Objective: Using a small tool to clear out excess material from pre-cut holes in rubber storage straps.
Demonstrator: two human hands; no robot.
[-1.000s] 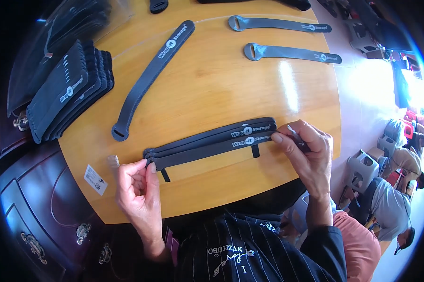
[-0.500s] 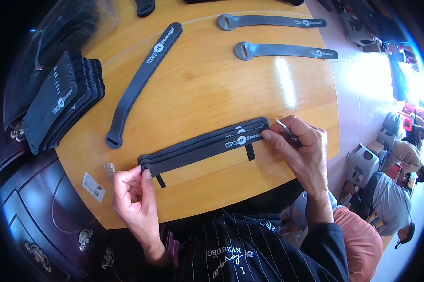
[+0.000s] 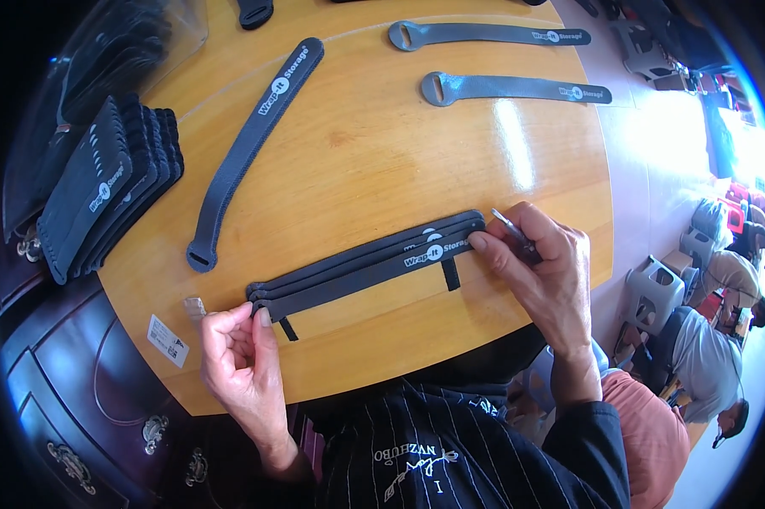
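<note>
Left hand (image 3: 242, 352) pinches the left end of a long flat dark-grey fabric strap (image 3: 357, 280); right hand (image 3: 542, 259) pinches its right end, also gripping a slim metal-tipped tool (image 3: 508, 226). Strap's near the front edge of the glossy yellow wooden table (image 3: 382, 161), overlapping similar dark-grey straps (image 3: 348, 253), two short black strips (image 3: 452, 274) poking out nearside.

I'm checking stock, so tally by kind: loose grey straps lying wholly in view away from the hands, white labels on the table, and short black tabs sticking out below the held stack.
Loose grey straps: 3
White label: 1
Short black tabs: 2
Total: 6
</note>
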